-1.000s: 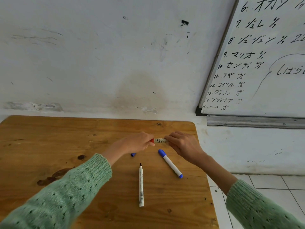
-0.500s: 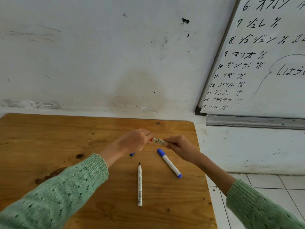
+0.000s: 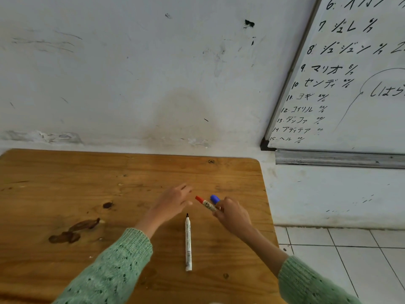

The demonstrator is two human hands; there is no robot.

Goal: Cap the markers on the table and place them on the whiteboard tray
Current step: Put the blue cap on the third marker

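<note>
A wooden table (image 3: 65,183) with a glossy, amber, knotted top and a rounded far corner is seen across the lower left and centre of the frame. Dark stains are scattered on its left part. Behind it a scuffed, chalky white wall (image 3: 131,73) is shown, with a brownish patch at centre. In the upper right a whiteboard (image 3: 350,95) covered in black handwriting is hung, and a dull grey metal whiteboard tray (image 3: 339,159) is fixed along its lower edge. White floor tiles (image 3: 350,260) with dark grout are seen at lower right.

A red-capped marker (image 3: 206,204) is held in the right hand (image 3: 233,216), just right of centre. Its white barrel bears handwritten letters; its long axis is tilted, with the red cap pointed toward the upper left and the rear end hidden in the closed fingers. The fingers are closed on that barrel.

Just behind it, the blue cap of a blue marker (image 3: 215,199) is seen; the rest is hidden by the right hand, so its direction cannot be told.

A black marker (image 3: 188,244) is laid uncapped on the table at lower centre, a slim white cylinder with printed text, its long axis almost vertical in the frame and its black tip pointed toward the wall.

The left hand (image 3: 173,201) is held above the table left of the red cap, its fingers loosely spread and nothing gripped. Both arms are covered by green knitted sleeves (image 3: 114,266) with small holes.
</note>
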